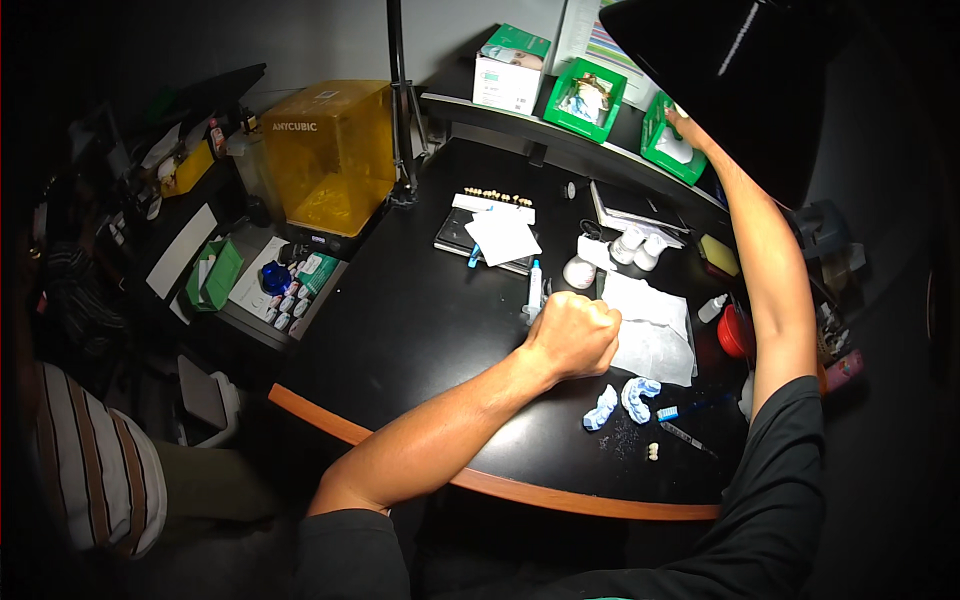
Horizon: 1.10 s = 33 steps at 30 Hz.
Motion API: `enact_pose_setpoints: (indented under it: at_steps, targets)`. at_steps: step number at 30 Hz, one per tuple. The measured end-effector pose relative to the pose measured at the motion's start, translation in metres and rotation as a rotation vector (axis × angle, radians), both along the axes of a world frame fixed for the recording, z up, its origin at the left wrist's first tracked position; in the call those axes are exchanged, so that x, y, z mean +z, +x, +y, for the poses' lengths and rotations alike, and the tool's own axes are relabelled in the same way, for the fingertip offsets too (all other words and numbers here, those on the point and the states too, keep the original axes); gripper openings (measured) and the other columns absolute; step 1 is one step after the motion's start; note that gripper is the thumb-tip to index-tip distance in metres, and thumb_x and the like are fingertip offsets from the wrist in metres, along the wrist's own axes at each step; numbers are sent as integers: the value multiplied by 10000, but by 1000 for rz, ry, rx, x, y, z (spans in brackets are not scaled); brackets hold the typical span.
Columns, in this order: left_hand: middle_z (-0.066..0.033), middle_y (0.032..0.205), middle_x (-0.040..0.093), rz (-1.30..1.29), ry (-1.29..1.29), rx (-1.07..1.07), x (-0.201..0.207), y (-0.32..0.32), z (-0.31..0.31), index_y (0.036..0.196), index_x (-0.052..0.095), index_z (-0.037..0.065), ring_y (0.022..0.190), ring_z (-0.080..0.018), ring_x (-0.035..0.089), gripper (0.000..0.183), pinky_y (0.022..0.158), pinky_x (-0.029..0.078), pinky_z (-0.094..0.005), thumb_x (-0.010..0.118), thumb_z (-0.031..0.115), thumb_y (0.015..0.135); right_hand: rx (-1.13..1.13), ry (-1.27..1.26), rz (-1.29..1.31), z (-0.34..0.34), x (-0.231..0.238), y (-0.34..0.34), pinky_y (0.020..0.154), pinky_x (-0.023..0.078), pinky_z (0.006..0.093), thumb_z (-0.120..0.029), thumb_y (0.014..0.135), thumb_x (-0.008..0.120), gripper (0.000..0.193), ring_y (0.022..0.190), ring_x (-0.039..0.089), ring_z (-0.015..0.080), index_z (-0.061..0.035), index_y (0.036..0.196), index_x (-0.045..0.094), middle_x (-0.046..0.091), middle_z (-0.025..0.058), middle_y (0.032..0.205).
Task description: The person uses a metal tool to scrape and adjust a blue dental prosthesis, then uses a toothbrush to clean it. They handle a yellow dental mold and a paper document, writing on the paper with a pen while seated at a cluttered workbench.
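Observation:
My left hand [575,335] is closed in a fist above the black table [400,320], beside a white sheet [655,350]. Whatever lies inside its fingers is hidden. My right hand [686,127] reaches into the right-hand green bin [688,172] on the raised shelf, by some white material; its fingers are too small and partly hidden to read. Nearer me than the fist lie two blue-and-white dental casts, a smaller piece [600,409] and an arch-shaped one [637,402]. Close by are a slim tool [688,438] and a small tooth-coloured piece [653,452].
Behind the fist are a syringe [535,285] and white bottles [628,244]. A row of sample teeth [498,197] lies farther back. The shelf carries another green bin [586,102] and a carton [510,78]. An amber cover [330,165] and a person in stripes [95,455] are left.

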<state>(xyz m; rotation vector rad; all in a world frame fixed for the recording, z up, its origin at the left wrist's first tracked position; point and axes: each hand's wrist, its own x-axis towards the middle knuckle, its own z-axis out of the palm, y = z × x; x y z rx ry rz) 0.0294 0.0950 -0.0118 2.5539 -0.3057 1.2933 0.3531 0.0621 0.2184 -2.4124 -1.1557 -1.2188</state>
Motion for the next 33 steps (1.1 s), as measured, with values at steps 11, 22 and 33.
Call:
enact_pose_setpoints:
  at_steps: [11, 22, 33]
  targets:
    - [-99, 623, 655, -60, -183, -120, 10, -5, -16, 673, 654, 74, 537, -284, 661, 211, 503, 515, -395, 738, 198, 822, 433, 204, 17, -166, -87, -171, 815, 599, 398, -77, 659, 799, 477, 876, 681, 296, -25, 1130, 745, 623, 150, 935]
    - [-187, 1119, 706, 545, -1015, -622, 14, -19, -45, 1486, 431, -50, 975, -170, 696, 634, 875, 580, -298, 751, 80, 955, 544, 287, 381, -214, -182, -269, 740, 592, 346, -92, 651, 815, 668, 845, 677, 239, 8, 1297, 678, 628, 137, 1000]
    - [-170, 1169, 723, 676, -1342, -859, 9, -32, -59, 1500, 417, -121, 1070, -165, 694, 696, 938, 570, -286, 771, 40, 923, 590, 346, 603, -217, -199, -279, 649, 615, 283, -103, 653, 861, 633, 875, 660, 168, 6, 1255, 699, 624, 102, 1013]
